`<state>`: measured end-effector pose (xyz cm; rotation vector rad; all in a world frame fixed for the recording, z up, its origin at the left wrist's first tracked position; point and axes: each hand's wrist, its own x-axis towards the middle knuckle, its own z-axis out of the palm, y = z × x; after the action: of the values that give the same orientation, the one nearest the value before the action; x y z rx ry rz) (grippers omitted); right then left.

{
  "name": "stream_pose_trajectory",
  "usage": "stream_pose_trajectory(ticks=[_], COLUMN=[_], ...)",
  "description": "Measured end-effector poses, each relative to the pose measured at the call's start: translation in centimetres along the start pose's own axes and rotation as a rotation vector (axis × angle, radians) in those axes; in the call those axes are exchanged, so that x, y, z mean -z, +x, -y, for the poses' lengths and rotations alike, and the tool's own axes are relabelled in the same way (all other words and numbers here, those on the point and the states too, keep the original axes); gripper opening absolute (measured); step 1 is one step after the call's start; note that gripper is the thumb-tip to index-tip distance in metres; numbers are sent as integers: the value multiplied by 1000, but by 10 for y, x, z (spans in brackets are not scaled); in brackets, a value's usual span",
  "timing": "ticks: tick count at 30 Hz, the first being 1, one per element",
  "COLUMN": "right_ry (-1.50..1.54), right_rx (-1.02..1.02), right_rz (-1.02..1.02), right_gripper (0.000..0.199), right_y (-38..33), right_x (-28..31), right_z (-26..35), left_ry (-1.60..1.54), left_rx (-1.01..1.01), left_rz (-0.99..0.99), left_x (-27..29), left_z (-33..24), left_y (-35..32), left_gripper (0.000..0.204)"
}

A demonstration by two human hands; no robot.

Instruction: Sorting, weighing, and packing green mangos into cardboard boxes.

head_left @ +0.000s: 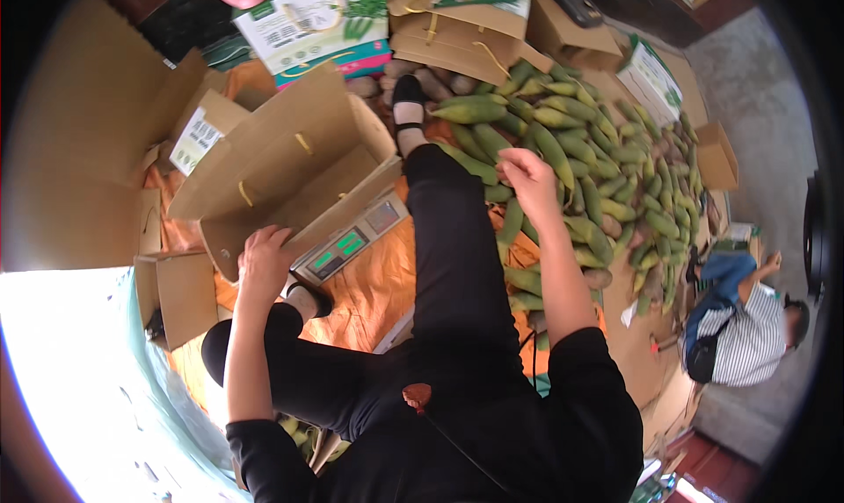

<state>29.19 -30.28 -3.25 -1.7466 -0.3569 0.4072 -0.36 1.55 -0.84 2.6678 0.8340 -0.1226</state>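
Observation:
My left hand [263, 258] is at the near rim of an opened cardboard box [308, 182], its fingers bent over the edge. The box has yellow cord handles, and its visible inside is bare cardboard. It rests on a digital scale [356, 242] with lit green displays. My right hand [532, 185] is over the near left side of a large pile of green radishes [571, 147]. Its fingers are curled toward the thumb; whatever lies between them, if anything, cannot be made out. One long radish [552, 151] lies right beside that hand.
Printed white cartons [316, 28] and an open brown box [453, 50] stand at the back. An orange sheet [369, 301] covers the floor around my legs. At far right, a person in a striped shirt [747, 340] sits low. Large cardboard [79, 151] stands left.

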Motion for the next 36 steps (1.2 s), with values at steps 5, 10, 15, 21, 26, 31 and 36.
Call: stream_pose_trajectory(ticks=[5,10,15,21,26,31,36], right_ry=[-201,-365,-493,-1042,-1615,-1886,-2058], right_rx=[-169,-371,-488,-535,60,112,206], right_rz=[-101,70,8,34,584,969,1096], right_gripper=[22,20,18,22,31,47,41], right_y=[-10,-46,-72,-75,-67,-52,-43], right_x=[13,-1,34,57,39,33,20], right_z=[-95,-190,-278,-284,-234,-248,-250], left_ry=[63,38,86,153,141,91,85], left_rx=[31,226,265,291,291,267,298], left_rz=[39,18,-52,-181,-282,-295,-300], left_x=[19,3,-25,-42,-41,-41,-42], left_z=[-38,-34,-43,-33,-35,-34,-32], left_y=[-7,-16,-12,-8,-6,-5,-7], left_gripper=[55,68,66,37,20,14,13])
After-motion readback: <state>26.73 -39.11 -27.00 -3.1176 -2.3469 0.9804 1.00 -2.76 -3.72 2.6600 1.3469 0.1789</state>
